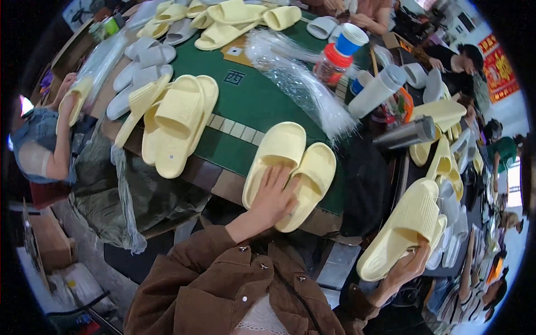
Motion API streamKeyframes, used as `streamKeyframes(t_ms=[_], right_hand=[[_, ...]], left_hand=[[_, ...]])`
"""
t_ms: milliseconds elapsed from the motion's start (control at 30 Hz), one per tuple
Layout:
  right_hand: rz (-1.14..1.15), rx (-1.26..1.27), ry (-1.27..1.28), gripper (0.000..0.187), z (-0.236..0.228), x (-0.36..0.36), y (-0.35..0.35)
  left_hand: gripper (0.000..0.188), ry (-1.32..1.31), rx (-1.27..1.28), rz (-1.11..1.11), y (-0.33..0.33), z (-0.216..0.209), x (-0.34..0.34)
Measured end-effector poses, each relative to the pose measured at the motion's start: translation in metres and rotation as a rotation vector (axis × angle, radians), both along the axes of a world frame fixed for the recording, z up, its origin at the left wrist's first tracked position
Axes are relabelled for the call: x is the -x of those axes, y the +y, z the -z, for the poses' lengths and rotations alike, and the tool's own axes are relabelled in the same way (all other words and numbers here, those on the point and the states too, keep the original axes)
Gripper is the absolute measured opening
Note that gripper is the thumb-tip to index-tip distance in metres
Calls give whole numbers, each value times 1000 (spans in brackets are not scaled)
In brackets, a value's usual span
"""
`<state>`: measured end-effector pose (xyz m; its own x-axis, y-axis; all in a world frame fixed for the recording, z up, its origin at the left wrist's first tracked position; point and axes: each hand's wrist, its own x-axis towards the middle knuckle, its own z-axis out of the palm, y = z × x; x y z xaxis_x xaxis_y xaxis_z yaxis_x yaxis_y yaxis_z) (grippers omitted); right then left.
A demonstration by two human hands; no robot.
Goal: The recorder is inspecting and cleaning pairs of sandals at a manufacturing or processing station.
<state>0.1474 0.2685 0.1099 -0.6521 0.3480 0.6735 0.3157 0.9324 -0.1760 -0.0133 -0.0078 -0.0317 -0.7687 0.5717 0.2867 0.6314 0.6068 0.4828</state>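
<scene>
A pair of pale yellow slide slippers (283,139) lies side by side at the near edge of the green table. My left hand (272,192) rests across them, fingers spread and reaching inside the footbeds; the fingertips are partly hidden by the straps. Off to the right, my right hand (412,261) is closed on another yellow slipper (406,215), gripping it at its side near the strap opening. A second yellow sole shows behind that slipper. Left of centre stands a leaning group of yellow slippers (181,111), apart from both hands.
Clear plastic strips (304,89) spread over the green table (240,92). Beyond them stand a red jar (334,62), a pale bottle (377,94) and a steel tumbler (407,134). Grey slippers (148,58) lie far left. At left, a co-worker's hand (70,103) holds a yellow slipper.
</scene>
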Motion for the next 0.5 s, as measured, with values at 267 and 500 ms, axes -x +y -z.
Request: streamKeyframes(t_ms=[267,500], right_hand=[[-229,23,2,17,6,27,-41],[-538,161,-56,12,19,64,-90]], left_hand=[[49,116,-86,-113,-11,-2,9],[36,168,-75,-324,-71,-1,34]])
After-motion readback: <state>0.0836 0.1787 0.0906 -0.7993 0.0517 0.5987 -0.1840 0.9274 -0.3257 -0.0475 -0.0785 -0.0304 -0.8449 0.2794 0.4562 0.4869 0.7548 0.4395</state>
